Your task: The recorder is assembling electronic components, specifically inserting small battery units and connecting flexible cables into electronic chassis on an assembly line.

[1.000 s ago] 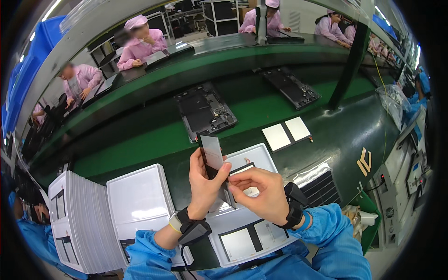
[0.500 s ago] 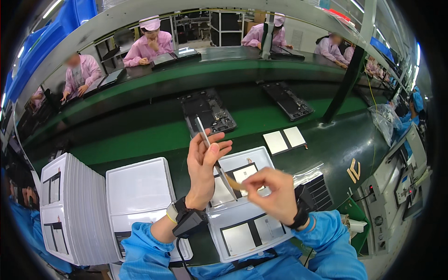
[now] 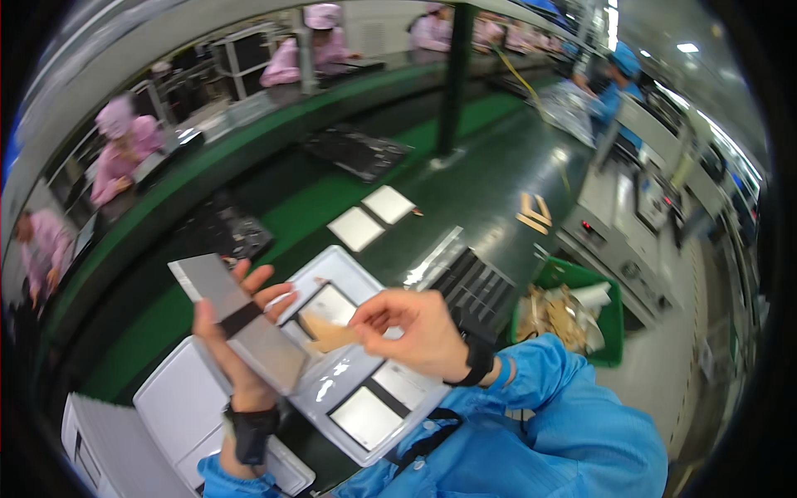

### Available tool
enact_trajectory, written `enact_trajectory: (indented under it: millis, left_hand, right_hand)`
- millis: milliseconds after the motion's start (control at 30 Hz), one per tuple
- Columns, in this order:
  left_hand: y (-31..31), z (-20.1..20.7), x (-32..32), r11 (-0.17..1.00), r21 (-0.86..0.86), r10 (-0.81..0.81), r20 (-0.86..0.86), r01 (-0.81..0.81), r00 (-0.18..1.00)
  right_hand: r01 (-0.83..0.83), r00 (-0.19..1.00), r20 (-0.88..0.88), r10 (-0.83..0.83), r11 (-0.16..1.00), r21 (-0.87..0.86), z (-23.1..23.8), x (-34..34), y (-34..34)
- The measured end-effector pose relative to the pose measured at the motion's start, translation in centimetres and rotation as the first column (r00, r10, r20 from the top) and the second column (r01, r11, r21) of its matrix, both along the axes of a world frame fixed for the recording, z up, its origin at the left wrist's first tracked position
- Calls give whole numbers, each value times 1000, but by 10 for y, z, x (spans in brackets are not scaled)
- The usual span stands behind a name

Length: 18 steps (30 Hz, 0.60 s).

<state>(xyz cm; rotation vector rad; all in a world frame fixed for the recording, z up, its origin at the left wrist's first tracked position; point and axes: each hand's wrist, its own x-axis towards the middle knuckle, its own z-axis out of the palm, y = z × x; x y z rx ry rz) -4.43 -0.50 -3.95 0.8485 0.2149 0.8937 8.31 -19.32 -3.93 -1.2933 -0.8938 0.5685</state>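
A flat grey panel with a dark band across it is gripped in the left hand, fingers wrapped round its back edge, held tilted above the white tray. To its right, a tan film strip is pinched between thumb and fingers of the right hand (looks like a protective liner, mid-peel, though that's a guess). The likely next move calls for a steady pull away from the panel, kept low and even. Open room is found rightward over the dark bench; the green bin of scraps sits near the right elbow, and the tray's rim is just beneath both hands.
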Motion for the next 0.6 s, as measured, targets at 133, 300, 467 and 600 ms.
enact_trajectory:
  millis: [133, 300, 467, 600]
  left_hand:
    - [21, 7, -7, 987, -28, -156, 30, 157, 987]
    - [18, 16, 3, 986, -83, -155, -123, 146, 980]
    - [23, 5, 11, 991, -85, -121, -240, 104, 963]
    - [21, -1, -2, 980, 180, -14, -381, 89, 924]
  right_hand:
    - [488, 864, 101, -492, 870, 62, 21, 68, -98]
    - [941, 246, 469, -848, 326, 95, -47, 179, -289]
    - [938, 262, 827, -497, -71, -340, -208, 233, -419]
    - [929, 357, 782, -510, 107, -354, -202, 241, -370]
